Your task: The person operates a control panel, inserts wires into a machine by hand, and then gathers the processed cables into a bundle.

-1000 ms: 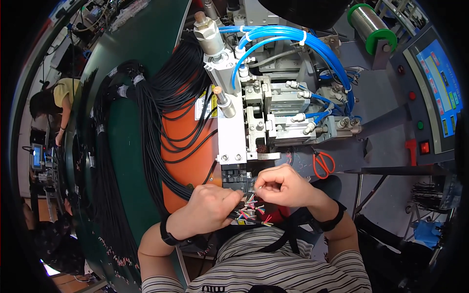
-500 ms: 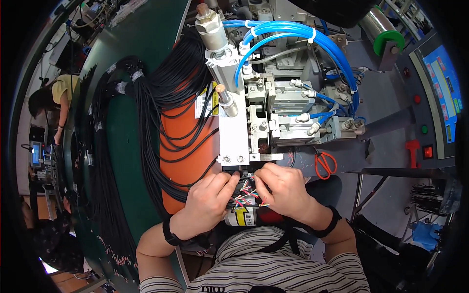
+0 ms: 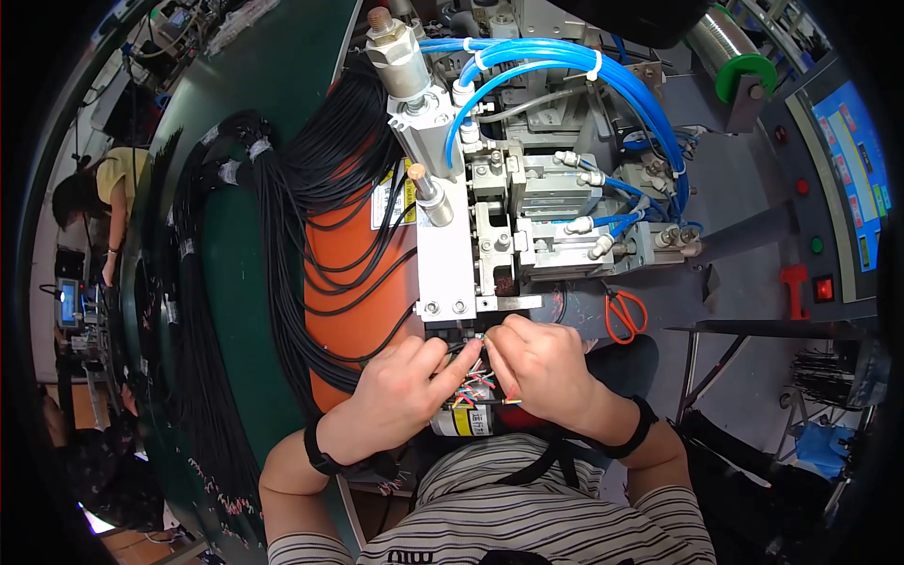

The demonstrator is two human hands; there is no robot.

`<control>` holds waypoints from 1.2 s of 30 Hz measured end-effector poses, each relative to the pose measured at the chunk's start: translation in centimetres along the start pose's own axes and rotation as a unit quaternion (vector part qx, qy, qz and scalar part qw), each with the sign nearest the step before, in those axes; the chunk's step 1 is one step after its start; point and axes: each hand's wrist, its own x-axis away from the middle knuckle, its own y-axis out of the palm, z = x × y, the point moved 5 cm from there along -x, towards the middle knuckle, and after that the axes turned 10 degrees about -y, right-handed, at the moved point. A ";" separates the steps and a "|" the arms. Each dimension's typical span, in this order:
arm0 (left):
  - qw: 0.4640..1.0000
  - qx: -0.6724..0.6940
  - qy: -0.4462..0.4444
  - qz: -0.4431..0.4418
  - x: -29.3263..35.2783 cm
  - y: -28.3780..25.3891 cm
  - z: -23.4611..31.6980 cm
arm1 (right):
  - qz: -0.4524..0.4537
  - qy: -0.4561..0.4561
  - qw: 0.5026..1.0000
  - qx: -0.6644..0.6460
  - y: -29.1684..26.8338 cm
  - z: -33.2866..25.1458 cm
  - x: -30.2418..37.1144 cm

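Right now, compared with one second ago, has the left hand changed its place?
Yes: the left hand is slightly farther forward, closer to the white metal block of the machine.

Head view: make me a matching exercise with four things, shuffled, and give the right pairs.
Things
1. Thin wires
2. Scissors
3. Tubes
4. Spool

Descriptions
A. Green-ended, at the upper right
B. Blue, arching over the machine
C. Many-coloured, between the left hand and the right hand
D. Red-handled, right of the machine

Pairs: 1-C, 2-D, 3-B, 4-A
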 end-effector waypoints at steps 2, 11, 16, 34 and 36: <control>0.998 -0.049 0.040 -0.001 0.0 0.2 0.4 | -0.021 -0.008 0.999 0.030 0.1 -0.2 -0.1; 0.991 -0.120 0.042 -0.038 -1.0 0.1 1.6 | -0.104 -0.029 0.994 0.026 -0.1 0.6 -0.8; 0.995 -0.088 0.039 -0.019 -0.9 0.1 1.1 | -0.018 -0.023 0.999 0.019 0.3 0.5 0.1; 0.994 0.002 -0.094 0.061 2.5 -0.1 -1.9 | 0.050 0.064 0.985 -0.149 -0.7 0.1 0.5; 0.993 0.051 -0.087 0.056 1.8 0.0 -1.5 | 0.069 0.058 0.976 -0.196 -0.5 -0.2 0.2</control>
